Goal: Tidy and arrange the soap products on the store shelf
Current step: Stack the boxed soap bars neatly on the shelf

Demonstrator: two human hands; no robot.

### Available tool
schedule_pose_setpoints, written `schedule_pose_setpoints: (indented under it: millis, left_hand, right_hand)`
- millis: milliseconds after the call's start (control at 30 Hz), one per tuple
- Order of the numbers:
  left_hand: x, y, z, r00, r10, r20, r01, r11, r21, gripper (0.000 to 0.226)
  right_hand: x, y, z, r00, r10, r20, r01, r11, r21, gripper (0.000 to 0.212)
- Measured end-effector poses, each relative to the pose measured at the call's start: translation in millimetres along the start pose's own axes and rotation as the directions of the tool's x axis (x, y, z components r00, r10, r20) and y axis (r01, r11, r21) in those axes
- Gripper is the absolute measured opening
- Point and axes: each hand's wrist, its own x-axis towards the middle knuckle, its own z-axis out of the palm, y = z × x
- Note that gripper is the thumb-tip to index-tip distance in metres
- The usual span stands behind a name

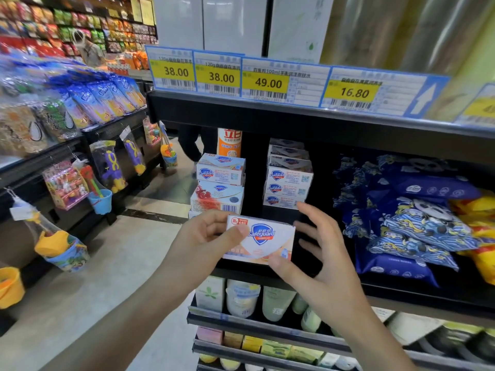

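Just below the middle of the frame, a white Safeguard soap box [259, 240] is held face-up in front of the black shelf [348, 283], between both hands. The left hand [206, 238] grips its left end, thumb curled over the top face; the right hand [318, 259] has its thumb pressed to the lower right corner while the other fingers spread loose beyond the box's right edge, not closed on it. The box looks like thin, stiff card round a solid bar: light, firm enough to stack, probably a bit slick, and likely to dent at the corners, so the short ends seem the safest place to hold. Above it, left of center, stands a left stack [219, 184] of two boxes, with a sliver of something beneath I cannot make out. The right stack [288, 183] shows three front faces, with more boxes behind, their number unclear.
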Motion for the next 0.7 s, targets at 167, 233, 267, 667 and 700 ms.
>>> schedule_pose_setpoints:
  millis: [167,233,267,667,700]
  left_hand:
    - [1,2,-1,0.999,-0.034,-0.028,0.033,0.999,-0.008,0.045]
    - [2,3,-1,0.998,-0.057,-0.040,0.057,0.998,-0.002,0.045]
    - [2,4,-1,0.996,-0.073,-0.048,0.074,0.997,0.016,0.044]
    - [9,6,-12,0.928,-0.372,0.011,0.372,0.928,-0.013,0.062]
    - [11,5,-13,0.923,-0.385,0.009,0.385,0.923,-0.013,0.067]
  right_hand:
    - [0,2,0,0.991,-0.133,0.020,0.135,0.979,-0.156,0.087]
    - [1,1,0,0.986,-0.164,0.037,0.168,0.965,-0.204,0.087]
    - [1,1,1,0.985,-0.168,0.048,0.175,0.963,-0.204,0.086]
    - [5,4,5,0.992,-0.029,0.122,-0.003,0.968,0.253,0.054]
    - [6,5,6,0.993,-0.014,0.115,-0.020,0.956,0.292,0.054]
